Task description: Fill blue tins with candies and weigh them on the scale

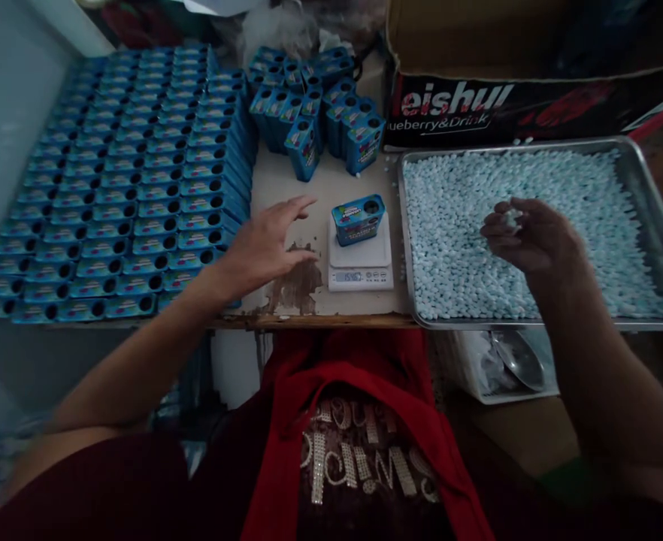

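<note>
A blue box with a round hole in its top (357, 220) stands on a small white digital scale (359, 263), whose display is lit. To the left of the scale, my left hand (269, 244) hovers with fingers apart and nothing in it. My right hand (534, 233) is held above a metal tray (636, 161) filled with pale blue pellets (461, 248). Its fingers are closed around a few of these pellets (513, 218).
Rows of blue boxes (122, 180) fill the table's left side. More blue boxes (303, 146) stand behind the scale. A large printed carton (455, 105) borders the tray at the back. Below the tray, a white basket (492, 398) holds a metal scoop (517, 361).
</note>
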Demonstrator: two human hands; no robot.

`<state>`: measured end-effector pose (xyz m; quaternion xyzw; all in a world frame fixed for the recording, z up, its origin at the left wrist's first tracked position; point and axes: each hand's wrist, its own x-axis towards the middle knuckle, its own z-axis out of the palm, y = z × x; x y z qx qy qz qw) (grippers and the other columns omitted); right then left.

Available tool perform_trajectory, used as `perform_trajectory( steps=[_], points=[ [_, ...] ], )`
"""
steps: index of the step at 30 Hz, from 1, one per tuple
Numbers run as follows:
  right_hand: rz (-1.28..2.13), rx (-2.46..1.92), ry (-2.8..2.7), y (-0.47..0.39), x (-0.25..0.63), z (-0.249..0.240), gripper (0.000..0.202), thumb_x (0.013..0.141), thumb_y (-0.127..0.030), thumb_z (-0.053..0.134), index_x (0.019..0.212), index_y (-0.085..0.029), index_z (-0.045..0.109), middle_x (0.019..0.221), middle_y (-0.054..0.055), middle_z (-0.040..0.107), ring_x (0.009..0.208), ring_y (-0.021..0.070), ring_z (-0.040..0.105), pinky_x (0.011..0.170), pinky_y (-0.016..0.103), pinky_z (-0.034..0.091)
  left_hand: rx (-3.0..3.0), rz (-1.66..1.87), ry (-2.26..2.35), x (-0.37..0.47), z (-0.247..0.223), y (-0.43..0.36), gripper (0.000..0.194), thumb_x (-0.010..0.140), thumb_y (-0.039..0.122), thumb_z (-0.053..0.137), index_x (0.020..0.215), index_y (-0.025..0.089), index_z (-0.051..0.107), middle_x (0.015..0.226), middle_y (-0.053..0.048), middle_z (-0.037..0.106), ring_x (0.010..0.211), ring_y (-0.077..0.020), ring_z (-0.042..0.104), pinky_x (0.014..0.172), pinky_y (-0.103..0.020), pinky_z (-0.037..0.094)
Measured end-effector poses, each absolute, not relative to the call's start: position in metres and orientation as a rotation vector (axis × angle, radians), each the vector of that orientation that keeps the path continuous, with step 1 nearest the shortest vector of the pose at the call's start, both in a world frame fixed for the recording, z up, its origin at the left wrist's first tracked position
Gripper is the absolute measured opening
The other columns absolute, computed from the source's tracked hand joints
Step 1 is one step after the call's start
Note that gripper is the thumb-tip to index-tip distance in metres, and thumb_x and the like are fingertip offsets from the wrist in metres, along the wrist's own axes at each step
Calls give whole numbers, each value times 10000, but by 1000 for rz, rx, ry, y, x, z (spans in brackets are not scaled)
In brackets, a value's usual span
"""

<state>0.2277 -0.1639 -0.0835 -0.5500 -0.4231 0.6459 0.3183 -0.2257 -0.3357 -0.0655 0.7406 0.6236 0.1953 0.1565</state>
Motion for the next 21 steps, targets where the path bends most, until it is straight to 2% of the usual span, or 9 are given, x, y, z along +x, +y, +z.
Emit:
perform_trajectory(
  steps=[3, 5, 8, 11, 13, 15, 19, 21],
  points=[
    [1728, -1406, -1025, -174, 223, -83, 82, 858, -288, 637, 840, -273, 559, 764, -37, 490, 600, 117, 203, 582, 310, 99, 1835, 854, 1815, -205, -101, -329, 1012, 815, 451, 1064, 1675, 292, 555, 1465, -120, 795, 1341, -349, 774, 1150, -509, 648],
    [1661, -1397, -1075, -174, 219, -89, 123, 874, -307, 663, 829, -286, 551, 784, -21, 529, 609, 142, 219, 575, 315, 152, 1741, 993, 1787, -194, -116, -320, 1058, 754, 454, 1111, 1639, 303, 552, 1452, -114, 794, 1335, -340, 774, 1104, -486, 667],
    [1600, -1322, -1165, -167, 209, -99, 223, 933, -402, 696, 815, -299, 538, 776, -8, 499, 629, 174, 275, 569, 320, 229, 1733, 1131, 1719, -178, -125, -305, 1032, 719, 391, 1139, 1579, 306, 575, 1496, -110, 768, 1383, -345, 754, 1097, -468, 667],
    [1530, -1278, -1254, -157, 191, -103, 289, 1043, -494, 602, 841, -298, 538, 821, 12, 516, 652, 183, 340, 564, 318, 271, 1740, 1215, 1637, -160, -127, -290, 733, 809, 287, 1076, 1420, 260, 673, 1399, -82, 799, 1289, -315, 791, 1091, -442, 667],
    [1463, -1335, -1322, -150, 176, -102, 319, 1120, -483, 482, 878, -292, 563, 889, 41, 584, 676, 182, 406, 574, 317, 309, 1717, 1253, 1603, -149, -129, -281, 534, 870, 242, 1019, 1310, 238, 717, 1256, -52, 827, 1164, -285, 817, 1050, -418, 678],
    [1377, -1425, -1385, -144, 162, -101, 366, 1156, -496, 412, 943, -291, 627, 938, 66, 640, 698, 187, 467, 585, 324, 344, 1703, 1270, 1586, -144, -130, -275, 450, 894, 231, 997, 1262, 237, 738, 1167, -37, 832, 1100, -279, 822, 1020, -416, 688],
    [1245, -1397, -1386, -137, 153, -105, 544, 1089, -788, 435, 1045, -311, 694, 899, 64, 640, 696, 207, 512, 581, 341, 367, 1722, 1254, 1568, -150, -133, -271, 536, 861, 257, 1035, 1311, 258, 743, 1268, -60, 831, 1185, -311, 821, 1064, -451, 693],
    [1147, -1372, -1423, -140, 155, -106, 572, 1070, -821, 438, 1026, -305, 681, 911, 69, 658, 740, 219, 566, 626, 351, 440, 1711, 1257, 1570, -155, -136, -271, 675, 817, 258, 1068, 1394, 265, 718, 1343, -79, 820, 1251, -320, 811, 1078, -450, 693]
  ],
)
